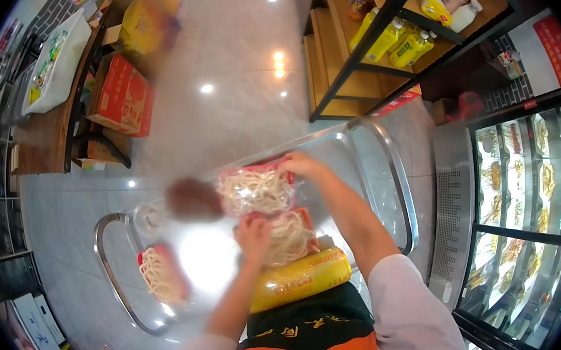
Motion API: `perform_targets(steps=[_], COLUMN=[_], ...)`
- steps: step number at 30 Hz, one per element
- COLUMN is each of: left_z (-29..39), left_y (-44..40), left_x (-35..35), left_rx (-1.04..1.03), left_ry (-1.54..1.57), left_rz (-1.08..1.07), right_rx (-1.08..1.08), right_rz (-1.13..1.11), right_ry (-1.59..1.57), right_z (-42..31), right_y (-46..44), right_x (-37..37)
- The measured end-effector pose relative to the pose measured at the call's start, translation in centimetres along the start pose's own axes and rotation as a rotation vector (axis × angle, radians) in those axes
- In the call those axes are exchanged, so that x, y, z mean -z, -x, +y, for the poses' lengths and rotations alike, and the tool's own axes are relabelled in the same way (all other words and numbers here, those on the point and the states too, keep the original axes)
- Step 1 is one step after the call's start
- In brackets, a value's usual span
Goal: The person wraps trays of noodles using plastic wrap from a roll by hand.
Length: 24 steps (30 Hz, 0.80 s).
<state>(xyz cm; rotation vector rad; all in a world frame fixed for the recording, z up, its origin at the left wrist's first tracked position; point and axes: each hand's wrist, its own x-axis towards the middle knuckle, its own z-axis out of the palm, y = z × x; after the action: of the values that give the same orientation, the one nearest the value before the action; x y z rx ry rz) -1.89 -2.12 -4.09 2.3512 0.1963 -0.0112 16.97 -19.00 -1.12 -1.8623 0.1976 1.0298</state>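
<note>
My right hand point(301, 165) pinches the far right corner of a red tray of thick white noodles point(257, 188) covered in shiny clear film. Just nearer to me lies a second red tray of noodles point(290, 238), overlapping the first one's near edge. My left hand point(254, 234), slightly blurred, has its fingers curled at the left side of this second tray. A yellow printed cylinder, like a wrapped roll point(300, 281), lies against my apron. At the left of the steel cart top point(204, 296) sits a third red tray of noodles point(161, 275).
Metal handles point(395, 179) rise at both cart ends. A shelf with yellow bottles point(411, 47) stands ahead right, a glass-door fridge point(528, 199) at the right. Red cartons point(126, 96) and a white bin point(61, 63) are at the left. A brown blur point(194, 199) hangs by the cart's far edge.
</note>
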Motion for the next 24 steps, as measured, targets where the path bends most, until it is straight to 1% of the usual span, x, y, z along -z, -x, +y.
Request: perform_targets(steps=[2, 3, 5, 6, 7, 8, 9, 11, 12, 14, 16, 19, 21, 22, 24], left_z=[0.1, 0.2, 0.5, 0.7, 0.9, 1.1, 1.2, 1.1, 1.1, 1.1, 1.2, 1.4, 1.3, 1.4, 1.3], left_y=[0.5, 0.5, 0.2, 0.2, 0.3, 0.4, 0.4, 1.0, 1.0, 1.3, 1.1, 1.3, 1.0, 1.0, 1.3], left_x=[-0.1, -0.2, 0.0, 0.1, 0.2, 0.4, 0.5, 0.1, -0.3, -0.2, 0.1, 0.3, 0.4, 0.5, 0.6], left_rx=[0.002, 0.002, -0.001, -0.001, -0.002, -0.015, -0.030, -0.045, -0.060, -0.071, -0.088, -0.076, -0.062, -0.066, -0.044], left_ry=[-0.005, -0.007, -0.002, 0.004, 0.006, -0.053, -0.113, -0.164, -0.215, -0.193, -0.177, -0.122, -0.156, -0.153, -0.141], left_rz=[0.014, 0.033, 0.039, 0.051, 0.050, -0.003, -0.055, -0.028, 0.003, 0.001, -0.002, 0.016, -0.023, -0.021, -0.014], right_rx=[0.020, 0.021, 0.204, 0.203, 0.273, 0.345, 0.348, 0.426, 0.433, 0.646, 0.649, 0.572, 0.435, 0.440, 0.272], right_rz=[-0.040, -0.038, 0.042, 0.044, 0.069, 0.094, 0.096, 0.115, 0.121, 0.304, 0.303, 0.344, 0.419, 0.422, 0.485], right_ry=[-0.390, -0.394, -0.607, -0.608, -0.596, -0.584, -0.582, -0.860, -0.855, -1.085, -1.069, -1.035, -0.953, -0.950, -0.881], right_z=[0.8, 1.1, 0.6, 0.5, 0.6, 0.7, 0.8, 1.1, 0.9, 0.7, 0.0, -0.4, 0.8, 1.9, 5.2], right_y=[-0.4, -0.6, 0.3, 0.8, 1.3, 1.6, 1.9, 2.2, 1.9, 1.2, 1.1, 3.0, 3.7, 4.0, 3.6], right_x=[-0.8, -1.1, -1.6, -1.4, -1.1, -0.7, -0.3, 0.4, 1.0, 2.2, 5.2, 9.0, 11.0, 11.5, 11.6])
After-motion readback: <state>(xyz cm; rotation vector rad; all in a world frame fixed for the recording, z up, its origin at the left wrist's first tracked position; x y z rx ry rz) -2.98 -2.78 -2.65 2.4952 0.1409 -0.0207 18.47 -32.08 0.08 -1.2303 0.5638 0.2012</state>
